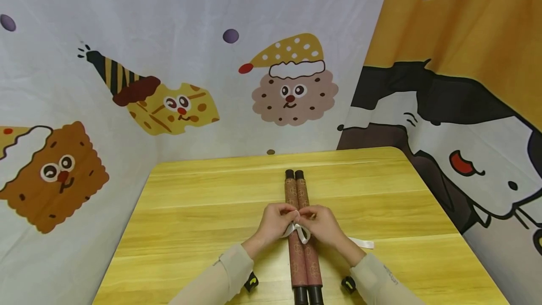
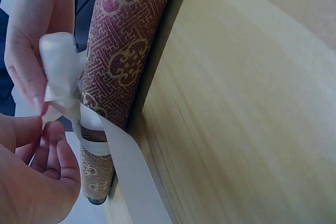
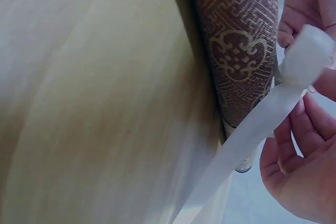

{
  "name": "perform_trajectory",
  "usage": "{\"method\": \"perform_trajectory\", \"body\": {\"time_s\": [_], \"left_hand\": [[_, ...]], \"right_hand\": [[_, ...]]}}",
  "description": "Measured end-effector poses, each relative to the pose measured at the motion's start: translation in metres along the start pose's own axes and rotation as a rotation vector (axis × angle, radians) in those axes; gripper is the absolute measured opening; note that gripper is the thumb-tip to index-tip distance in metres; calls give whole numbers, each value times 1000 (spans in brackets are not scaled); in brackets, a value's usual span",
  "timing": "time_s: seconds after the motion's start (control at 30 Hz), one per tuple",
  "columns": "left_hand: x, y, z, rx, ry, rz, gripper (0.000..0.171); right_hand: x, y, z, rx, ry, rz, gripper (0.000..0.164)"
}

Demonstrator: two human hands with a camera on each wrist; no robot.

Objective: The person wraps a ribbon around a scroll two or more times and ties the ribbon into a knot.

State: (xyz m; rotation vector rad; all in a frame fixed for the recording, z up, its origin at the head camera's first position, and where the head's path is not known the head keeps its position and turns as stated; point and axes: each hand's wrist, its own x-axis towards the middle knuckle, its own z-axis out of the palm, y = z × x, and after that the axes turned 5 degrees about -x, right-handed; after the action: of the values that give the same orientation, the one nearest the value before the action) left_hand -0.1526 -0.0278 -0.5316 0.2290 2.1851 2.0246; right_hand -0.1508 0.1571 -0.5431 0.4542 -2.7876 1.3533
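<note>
Two scrolls [image 1: 299, 262] lie side by side on the table, wrapped in reddish-brown cloth with gold patterns, their end knobs dark. A white ribbon [image 1: 304, 233] goes round them near the middle, with loops and a knot on top. Thumb and fingertips of my left hand [image 1: 273, 224] pinch the ribbon at the knot. Meeting it there, my right hand [image 1: 326, 227] also pinches the ribbon. The left wrist view shows a ribbon loop [image 2: 59, 59] standing above the knot. One long tail [image 3: 231, 153] trails down past the scroll in the right wrist view.
The scrolls rest on a yellow wood-grain table [image 1: 190, 201]. Flat on it, right of the right hand, lies a ribbon end [image 1: 363, 243]. Small black items [image 1: 251, 282] show beside both sleeves. A cartoon-printed curtain [image 1: 190, 22] hangs behind and around the table.
</note>
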Motion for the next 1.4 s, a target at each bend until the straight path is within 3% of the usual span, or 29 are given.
{"method": "perform_trajectory", "body": {"time_s": [0.17, 0.3, 0.4, 0.53, 0.6, 0.67, 0.73, 0.87, 1.07, 1.4], "left_hand": [[0, 1, 1, 9, -12, 12, 8], [-6, 0, -1, 101, -1, 101, 7], [-14, 0, -3, 255, 0, 278, 6], [-26, 0, -4, 537, -20, 643, 15], [-30, -1, -2, 666, -28, 792, 21], [-33, -1, 1, 790, -34, 894, 26], [-36, -2, 3, 899, -35, 947, 30], [-37, -5, 8, 1040, -12, 996, 33], [-33, -8, 12, 1093, 39, 1030, 17], [-44, -13, -2, 999, -42, 998, 8]], "right_hand": [[3, 0, -1, 29, -38, -4, 10], [5, -1, -1, 65, -38, 35, 9], [6, -2, -1, 90, -34, 55, 8], [6, -2, -2, 112, -30, 72, 7], [5, -3, -2, 131, -32, 92, 8], [5, -4, -2, 150, -34, 116, 8], [4, -6, -3, 167, -36, 138, 9], [3, -7, -3, 207, -39, 165, 9], [3, -6, -2, 256, -30, 166, 10], [4, -7, -7, 320, 34, 270, 18]]}}
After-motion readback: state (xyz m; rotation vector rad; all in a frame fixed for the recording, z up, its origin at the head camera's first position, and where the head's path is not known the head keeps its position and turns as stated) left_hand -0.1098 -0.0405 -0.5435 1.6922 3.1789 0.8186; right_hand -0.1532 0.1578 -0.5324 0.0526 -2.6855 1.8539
